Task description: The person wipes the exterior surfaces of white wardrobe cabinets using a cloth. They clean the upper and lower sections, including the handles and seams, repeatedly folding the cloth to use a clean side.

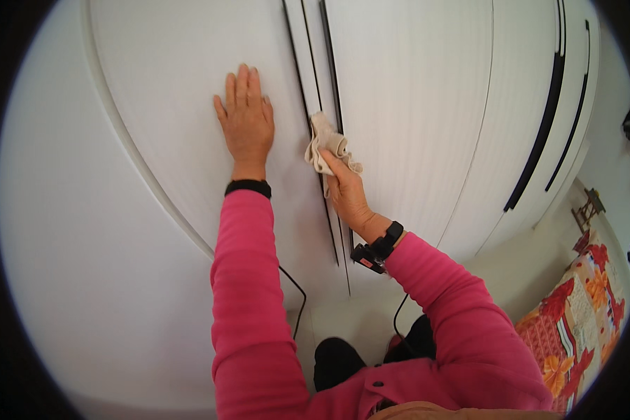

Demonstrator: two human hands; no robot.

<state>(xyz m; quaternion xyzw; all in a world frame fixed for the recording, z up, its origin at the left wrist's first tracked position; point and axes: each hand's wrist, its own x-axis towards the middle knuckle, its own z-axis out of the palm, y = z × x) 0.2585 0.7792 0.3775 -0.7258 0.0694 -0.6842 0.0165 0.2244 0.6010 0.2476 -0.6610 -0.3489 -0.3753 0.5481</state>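
A crumpled beige cloth (325, 144) is held in my right hand (349, 191), against the narrow strip where two white wardrobe doors meet. Long dark handle grooves (332, 68) run down both sides of that strip, and the cloth covers part of them. My left hand (248, 123) lies flat on the left wardrobe door (178, 94), fingers spread and pointing up, with nothing in it. The right wardrobe door (409, 105) spreads beyond my right hand. Some of my right fingers are hidden behind the cloth and the hand.
Further right, more wardrobe doors carry dark vertical handles (536, 139). A bed with a floral cover (562, 325) stands at the lower right, near a small brown wooden object (588, 207). A black cable (300, 304) hangs below my left arm. My feet stand on the pale floor (304, 336).
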